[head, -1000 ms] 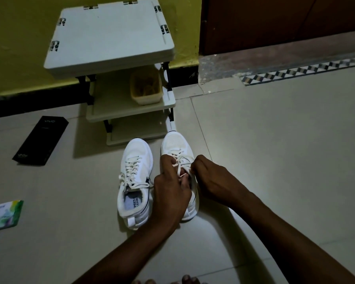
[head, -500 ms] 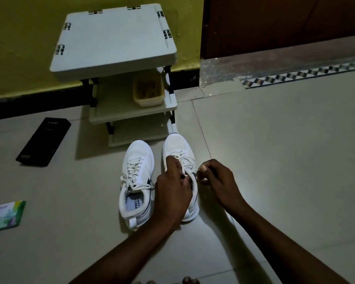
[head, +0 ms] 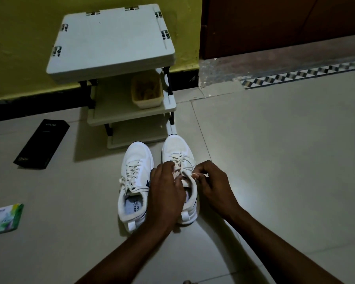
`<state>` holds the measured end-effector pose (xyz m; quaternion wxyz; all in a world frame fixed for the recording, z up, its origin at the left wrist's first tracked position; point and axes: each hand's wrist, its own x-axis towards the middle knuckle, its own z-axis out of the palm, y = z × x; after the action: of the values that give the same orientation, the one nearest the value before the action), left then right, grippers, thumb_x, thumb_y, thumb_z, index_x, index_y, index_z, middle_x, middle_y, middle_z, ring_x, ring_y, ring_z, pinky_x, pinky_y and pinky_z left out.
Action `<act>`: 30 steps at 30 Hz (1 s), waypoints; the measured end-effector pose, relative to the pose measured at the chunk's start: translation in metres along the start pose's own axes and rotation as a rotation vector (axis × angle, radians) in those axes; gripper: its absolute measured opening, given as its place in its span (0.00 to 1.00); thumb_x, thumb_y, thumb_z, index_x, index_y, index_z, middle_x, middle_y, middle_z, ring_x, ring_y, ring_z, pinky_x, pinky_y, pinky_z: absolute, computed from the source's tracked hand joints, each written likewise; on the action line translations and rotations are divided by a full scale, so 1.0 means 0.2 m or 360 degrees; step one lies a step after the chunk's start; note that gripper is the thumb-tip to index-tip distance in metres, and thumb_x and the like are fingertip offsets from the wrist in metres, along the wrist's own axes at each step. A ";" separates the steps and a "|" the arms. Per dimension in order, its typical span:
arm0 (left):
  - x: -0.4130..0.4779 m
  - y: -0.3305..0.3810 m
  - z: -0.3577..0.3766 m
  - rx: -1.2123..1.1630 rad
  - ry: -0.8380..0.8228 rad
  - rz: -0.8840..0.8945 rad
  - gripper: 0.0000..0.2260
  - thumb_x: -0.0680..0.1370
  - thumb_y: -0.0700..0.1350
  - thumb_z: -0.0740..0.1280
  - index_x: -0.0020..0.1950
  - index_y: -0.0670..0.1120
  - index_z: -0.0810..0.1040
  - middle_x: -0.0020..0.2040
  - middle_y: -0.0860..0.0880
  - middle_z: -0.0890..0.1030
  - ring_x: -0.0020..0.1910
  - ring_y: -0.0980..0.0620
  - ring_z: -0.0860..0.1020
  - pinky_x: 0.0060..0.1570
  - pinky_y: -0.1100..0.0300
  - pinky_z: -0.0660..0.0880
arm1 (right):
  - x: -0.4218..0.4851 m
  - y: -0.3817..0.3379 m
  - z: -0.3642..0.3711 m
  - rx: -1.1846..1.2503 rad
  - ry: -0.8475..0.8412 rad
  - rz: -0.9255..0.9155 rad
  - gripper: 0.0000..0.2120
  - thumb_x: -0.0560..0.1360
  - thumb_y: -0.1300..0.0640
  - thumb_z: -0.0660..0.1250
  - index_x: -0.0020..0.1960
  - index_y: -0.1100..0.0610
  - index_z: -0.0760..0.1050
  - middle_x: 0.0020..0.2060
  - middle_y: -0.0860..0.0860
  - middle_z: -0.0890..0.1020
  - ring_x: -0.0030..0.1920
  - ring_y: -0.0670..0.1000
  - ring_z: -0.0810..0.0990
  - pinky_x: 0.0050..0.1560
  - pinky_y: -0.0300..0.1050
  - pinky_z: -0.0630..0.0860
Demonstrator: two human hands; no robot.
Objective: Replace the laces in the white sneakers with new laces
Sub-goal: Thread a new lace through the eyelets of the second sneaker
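Two white sneakers stand side by side on the tiled floor, toes pointing away from me. The left sneaker (head: 135, 177) is laced, its lace ends lying loose across the tongue. On the right sneaker (head: 177, 150) my left hand (head: 165, 193) covers the tongue and grips the white lace (head: 179, 160) near the top eyelets. My right hand (head: 212, 185) pinches the same lace at the shoe's right collar. Most of the right shoe's opening is hidden by my left hand.
A small white three-tier rack (head: 111, 42) stands against the yellow wall just beyond the toes, with a beige tub (head: 147, 93) on its middle shelf. A black box (head: 42, 143) and a green-white packet (head: 5, 219) lie on the floor to the left. A brown door is at the back right.
My right hand drew out to the right with the lace, then came back to the shoe's collar. My left hand stayed on the right sneaker's tongue.
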<state>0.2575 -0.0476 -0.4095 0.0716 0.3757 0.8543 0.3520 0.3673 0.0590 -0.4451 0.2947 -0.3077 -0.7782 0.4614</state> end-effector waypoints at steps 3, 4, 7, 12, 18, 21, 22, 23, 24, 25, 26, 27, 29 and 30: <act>0.02 -0.04 0.00 0.0039 -0.0030 -0.0031 0.06 0.78 0.41 0.70 0.55 0.45 0.81 0.51 0.48 0.82 0.52 0.47 0.77 0.52 0.62 0.67 | -0.01 -0.04 0.01 0.0127 0.0156 0.0016 0.06 0.81 0.57 0.63 0.47 0.58 0.74 0.44 0.49 0.83 0.47 0.49 0.83 0.49 0.45 0.80; 0.02 -0.05 -0.01 0.0061 -0.0023 -0.0008 0.05 0.78 0.41 0.70 0.54 0.45 0.82 0.49 0.48 0.82 0.51 0.48 0.77 0.51 0.62 0.67 | -0.01 -0.07 0.01 0.0285 0.0237 0.0121 0.08 0.82 0.57 0.62 0.47 0.60 0.73 0.44 0.51 0.84 0.48 0.51 0.84 0.50 0.45 0.81; 0.02 -0.06 0.00 0.0065 -0.0020 0.0021 0.05 0.78 0.40 0.71 0.54 0.45 0.83 0.48 0.48 0.83 0.48 0.49 0.76 0.49 0.61 0.67 | 0.07 -0.17 -0.02 0.1232 0.0537 0.0725 0.06 0.82 0.66 0.60 0.46 0.65 0.69 0.40 0.58 0.82 0.40 0.57 0.84 0.43 0.50 0.83; 0.02 -0.05 -0.01 0.0062 -0.0039 0.0018 0.07 0.77 0.38 0.69 0.53 0.45 0.83 0.49 0.48 0.83 0.47 0.51 0.75 0.50 0.60 0.69 | 0.17 -0.12 -0.19 0.0016 -0.0090 0.0037 0.06 0.81 0.61 0.63 0.45 0.58 0.71 0.37 0.52 0.79 0.31 0.50 0.72 0.34 0.46 0.72; 0.03 -0.06 -0.02 0.0108 -0.0021 0.0050 0.04 0.79 0.40 0.69 0.50 0.46 0.83 0.46 0.49 0.83 0.46 0.50 0.76 0.47 0.57 0.73 | 0.16 -0.11 -0.21 -0.1030 -0.0701 -0.0585 0.13 0.70 0.59 0.55 0.41 0.57 0.79 0.35 0.48 0.71 0.42 0.53 0.72 0.35 0.46 0.68; 0.03 -0.05 -0.02 0.0155 -0.0019 0.0062 0.04 0.80 0.41 0.69 0.50 0.45 0.84 0.45 0.48 0.83 0.44 0.50 0.75 0.47 0.57 0.71 | 0.15 -0.24 -0.25 -0.0773 -0.0323 -0.0617 0.12 0.68 0.62 0.56 0.37 0.59 0.78 0.32 0.50 0.73 0.39 0.51 0.68 0.33 0.39 0.59; 0.03 -0.05 -0.02 0.0170 -0.0019 0.0071 0.05 0.80 0.42 0.68 0.50 0.45 0.84 0.45 0.48 0.83 0.44 0.51 0.75 0.46 0.58 0.69 | 0.15 -0.29 -0.27 -0.0664 -0.0219 -0.0585 0.13 0.69 0.61 0.56 0.38 0.60 0.79 0.31 0.49 0.74 0.39 0.51 0.68 0.34 0.38 0.60; 0.03 -0.05 -0.02 0.0175 -0.0023 0.0074 0.05 0.80 0.42 0.68 0.50 0.45 0.84 0.45 0.47 0.83 0.43 0.51 0.74 0.46 0.59 0.68 | 0.14 -0.33 -0.29 -0.0587 -0.0135 -0.0566 0.13 0.70 0.60 0.55 0.38 0.60 0.79 0.31 0.49 0.74 0.39 0.51 0.68 0.34 0.38 0.62; 0.03 -0.05 -0.02 0.0177 -0.0025 0.0072 0.05 0.81 0.42 0.68 0.50 0.45 0.85 0.45 0.47 0.83 0.43 0.52 0.74 0.45 0.59 0.68 | 0.13 -0.37 -0.31 -0.0548 -0.0103 -0.0568 0.14 0.71 0.59 0.55 0.38 0.60 0.79 0.30 0.48 0.73 0.39 0.52 0.68 0.35 0.41 0.64; 0.04 -0.05 -0.02 0.0180 -0.0027 0.0072 0.05 0.81 0.43 0.68 0.50 0.45 0.85 0.44 0.47 0.83 0.42 0.52 0.74 0.45 0.59 0.67 | 0.13 -0.40 -0.32 -0.0543 -0.0113 -0.0591 0.14 0.71 0.59 0.55 0.37 0.60 0.78 0.30 0.49 0.73 0.39 0.53 0.68 0.35 0.44 0.65; 0.04 -0.05 -0.02 0.0189 -0.0035 0.0078 0.06 0.81 0.43 0.68 0.49 0.45 0.85 0.44 0.48 0.83 0.42 0.53 0.73 0.44 0.60 0.67 | 0.12 -0.42 -0.32 -0.0561 -0.0143 -0.0616 0.13 0.70 0.59 0.56 0.37 0.60 0.78 0.30 0.49 0.73 0.39 0.53 0.68 0.35 0.45 0.65; 0.04 -0.05 -0.02 0.0201 -0.0044 0.0081 0.06 0.81 0.43 0.68 0.48 0.45 0.85 0.43 0.48 0.83 0.42 0.52 0.74 0.44 0.60 0.66 | 0.11 -0.43 -0.32 -0.0599 -0.0175 -0.0647 0.12 0.70 0.60 0.56 0.37 0.60 0.78 0.30 0.49 0.73 0.38 0.53 0.68 0.34 0.46 0.65; 0.05 -0.05 -0.02 0.0215 -0.0067 0.0069 0.06 0.81 0.44 0.68 0.48 0.45 0.84 0.43 0.47 0.83 0.43 0.50 0.75 0.43 0.59 0.67 | 0.10 -0.45 -0.31 -0.0669 -0.0223 -0.0688 0.11 0.68 0.61 0.57 0.36 0.59 0.77 0.30 0.49 0.73 0.39 0.52 0.67 0.35 0.47 0.66; 0.05 -0.05 -0.02 0.0220 -0.0078 0.0060 0.07 0.81 0.44 0.68 0.48 0.45 0.85 0.43 0.47 0.83 0.43 0.49 0.76 0.43 0.59 0.68 | 0.09 -0.45 -0.31 -0.0678 -0.0229 -0.0687 0.10 0.68 0.60 0.56 0.36 0.58 0.77 0.31 0.48 0.73 0.39 0.51 0.67 0.36 0.48 0.66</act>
<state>0.2432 -0.0479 -0.4115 0.0598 0.4044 0.8673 0.2842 0.3822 0.0714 -0.3360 0.2589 -0.1567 -0.9236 0.2354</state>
